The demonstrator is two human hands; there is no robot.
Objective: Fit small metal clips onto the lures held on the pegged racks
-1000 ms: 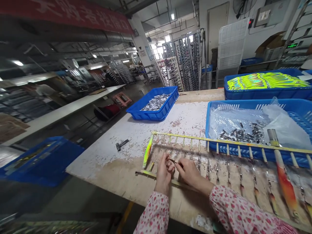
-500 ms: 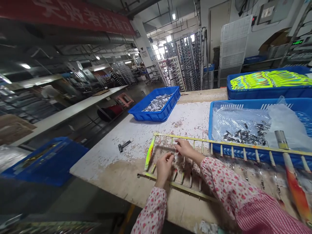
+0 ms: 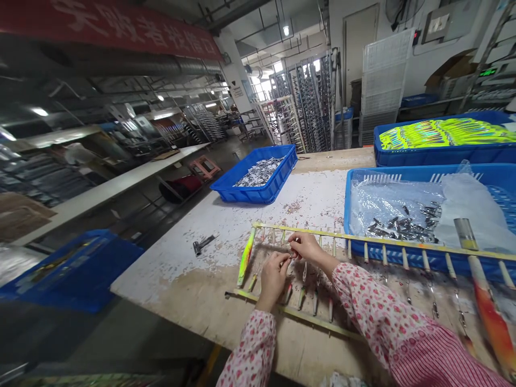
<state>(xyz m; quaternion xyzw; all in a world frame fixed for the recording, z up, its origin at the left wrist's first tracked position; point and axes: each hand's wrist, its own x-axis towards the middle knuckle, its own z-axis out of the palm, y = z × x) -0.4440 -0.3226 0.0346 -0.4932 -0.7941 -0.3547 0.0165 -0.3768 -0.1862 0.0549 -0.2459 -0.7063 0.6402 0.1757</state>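
Over the left part of a long yellow-edged rack [image 3: 306, 317], my left hand [image 3: 274, 277] pinches something too small to make out. My right hand [image 3: 305, 248] comes in from the right, its thumb and fingertips pressed together almost against the left fingertips. Rows of short pale pegs run along both rails, and small metal lure parts [image 3: 304, 273] hang between them beside my hands. A yellow-green and orange fishing-lure-shaped bar [image 3: 246, 257] joins the rails at the left end. Another orange-red one [image 3: 489, 314] spans them at the right.
A metal T-shaped tool [image 3: 203, 244] lies left of the rack. A blue tray [image 3: 245, 193] of silvery pieces stands behind. At right are a blue basket [image 3: 349, 201] with bagged metal parts and a tray [image 3: 435, 157] of yellow lures. The table's edge [image 3: 169, 317] runs at front left.
My right fingers have closed and come down toward the left fingertips, so the two hands now nearly meet. The view has shifted slightly.
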